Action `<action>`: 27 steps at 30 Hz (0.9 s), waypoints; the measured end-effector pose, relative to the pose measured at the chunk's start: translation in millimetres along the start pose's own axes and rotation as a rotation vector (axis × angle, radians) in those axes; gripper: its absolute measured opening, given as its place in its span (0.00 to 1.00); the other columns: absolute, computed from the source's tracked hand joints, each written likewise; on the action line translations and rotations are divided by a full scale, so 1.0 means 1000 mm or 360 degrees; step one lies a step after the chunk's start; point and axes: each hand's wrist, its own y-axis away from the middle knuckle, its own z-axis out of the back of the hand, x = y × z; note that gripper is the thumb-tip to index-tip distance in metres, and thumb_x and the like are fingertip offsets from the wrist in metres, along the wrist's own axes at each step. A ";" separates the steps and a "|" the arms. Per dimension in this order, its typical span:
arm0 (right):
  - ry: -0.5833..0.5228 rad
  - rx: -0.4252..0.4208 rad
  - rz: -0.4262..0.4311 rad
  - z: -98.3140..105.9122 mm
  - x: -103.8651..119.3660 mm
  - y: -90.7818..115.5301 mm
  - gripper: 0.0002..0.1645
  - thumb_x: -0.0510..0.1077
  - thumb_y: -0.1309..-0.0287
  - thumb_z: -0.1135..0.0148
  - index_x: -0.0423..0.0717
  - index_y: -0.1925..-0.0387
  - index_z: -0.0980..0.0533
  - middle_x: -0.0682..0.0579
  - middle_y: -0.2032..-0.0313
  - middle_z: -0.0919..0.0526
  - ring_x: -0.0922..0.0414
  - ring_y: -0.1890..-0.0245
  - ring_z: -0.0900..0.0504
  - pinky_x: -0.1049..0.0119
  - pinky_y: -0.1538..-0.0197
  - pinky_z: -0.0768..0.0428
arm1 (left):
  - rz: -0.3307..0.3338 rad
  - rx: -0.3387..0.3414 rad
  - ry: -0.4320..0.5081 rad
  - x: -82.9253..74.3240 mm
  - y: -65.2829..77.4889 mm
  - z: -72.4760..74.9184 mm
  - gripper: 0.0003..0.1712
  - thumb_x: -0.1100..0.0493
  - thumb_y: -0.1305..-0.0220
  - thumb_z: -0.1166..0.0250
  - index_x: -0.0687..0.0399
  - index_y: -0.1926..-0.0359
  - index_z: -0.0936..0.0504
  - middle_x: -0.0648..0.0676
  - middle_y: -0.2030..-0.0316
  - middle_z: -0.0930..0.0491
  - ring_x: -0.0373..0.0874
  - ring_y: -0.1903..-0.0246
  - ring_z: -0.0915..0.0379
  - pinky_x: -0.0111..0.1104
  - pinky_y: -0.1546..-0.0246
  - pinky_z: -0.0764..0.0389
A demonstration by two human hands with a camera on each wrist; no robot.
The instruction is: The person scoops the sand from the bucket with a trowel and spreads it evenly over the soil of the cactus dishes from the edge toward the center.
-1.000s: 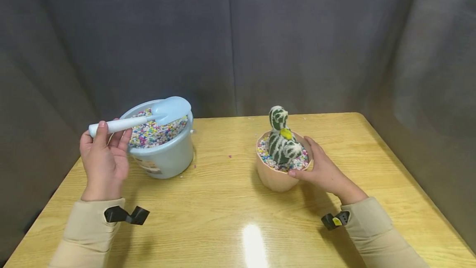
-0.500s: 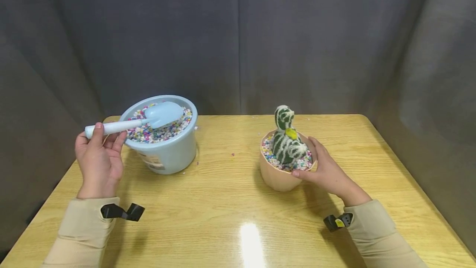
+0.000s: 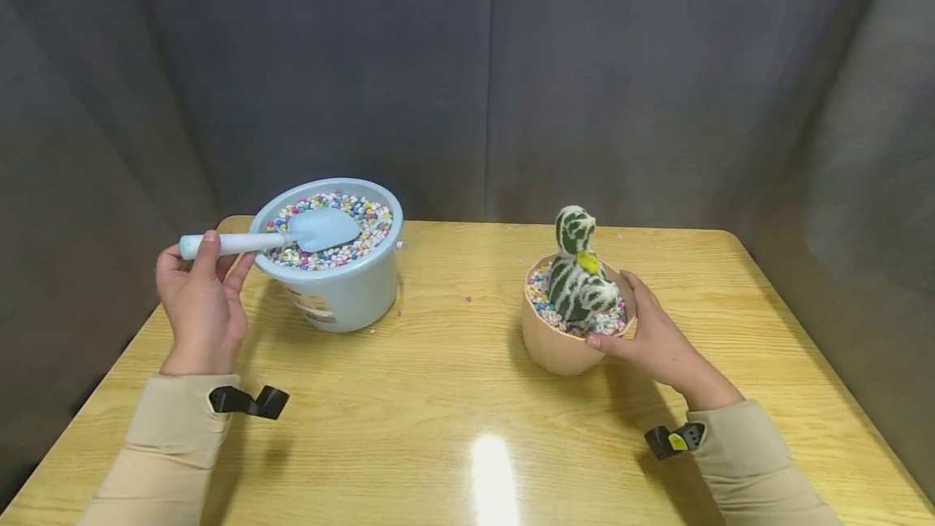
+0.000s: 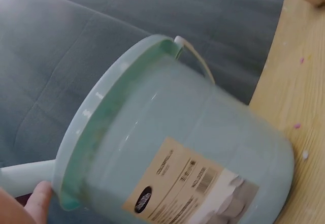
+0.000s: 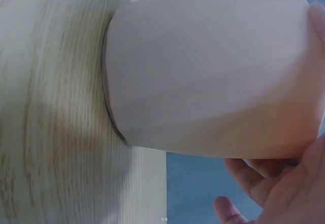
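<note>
My left hand grips the white handle of a light blue toy shovel. The shovel's blade lies over colourful pebbles inside a light blue bucket, seen from the side with its label in the left wrist view. On the right, my right hand holds the rim of a peach flowerpot, thumb at the near side and fingers round the right. A green, white-striped cactus with a yellow patch stands in pebbles in that pot. The right wrist view shows the pot's faceted wall close up, its base on the table.
The wooden table carries both containers, with a few stray pebbles between them. A dark grey curtain hangs behind and at both sides. Black camera mounts sit on both wrists.
The shovel's blade has come down from above the bucket's far rim to the pebbles inside. The whole view has shifted slightly; my right hand keeps its hold on the flowerpot.
</note>
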 end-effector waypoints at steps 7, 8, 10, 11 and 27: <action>-0.0012 0.0006 0.0015 0.002 0.000 -0.005 0.70 0.50 0.45 0.22 0.29 0.22 0.61 0.24 0.25 0.52 0.27 0.26 0.50 0.28 0.28 0.44 | 0.0078 0.0014 -0.0101 -0.005 -0.002 0.001 0.12 0.61 0.24 0.39 0.55 0.49 0.34 0.55 0.48 0.33 0.44 0.56 0.25 0.30 0.55 0.14; -0.0028 0.0008 0.0003 0.002 0.000 -0.005 0.70 0.50 0.45 0.22 0.31 0.21 0.62 0.24 0.25 0.52 0.27 0.26 0.50 0.28 0.28 0.44 | 0.0085 0.0006 -0.0104 -0.006 -0.001 0.001 0.13 0.61 0.24 0.39 0.54 0.49 0.35 0.55 0.48 0.33 0.44 0.55 0.25 0.30 0.55 0.14; -0.0056 0.0014 -0.0032 0.002 0.001 -0.005 0.71 0.51 0.44 0.23 0.34 0.20 0.64 0.25 0.24 0.53 0.28 0.26 0.49 0.29 0.29 0.43 | 0.0084 -0.0016 -0.0117 -0.008 0.002 0.000 0.14 0.59 0.24 0.38 0.52 0.48 0.36 0.53 0.46 0.33 0.44 0.53 0.27 0.31 0.53 0.14; -0.0077 0.0018 -0.0054 0.002 0.001 -0.004 0.72 0.51 0.43 0.23 0.36 0.20 0.66 0.25 0.24 0.53 0.28 0.26 0.47 0.29 0.29 0.42 | 0.0069 -0.0027 -0.0135 -0.009 0.005 -0.001 0.15 0.59 0.24 0.38 0.51 0.48 0.37 0.52 0.45 0.34 0.44 0.51 0.27 0.33 0.50 0.15; -0.0076 -0.0986 0.1033 0.020 0.082 0.028 0.48 0.52 0.31 0.38 0.30 0.25 0.50 0.37 0.29 0.36 0.48 0.27 0.39 0.61 0.26 0.41 | -0.0916 0.1092 -0.0879 -0.038 0.087 -0.027 0.36 0.53 0.29 0.37 0.61 0.30 0.43 0.58 0.23 0.50 0.56 0.23 0.57 0.46 0.24 0.56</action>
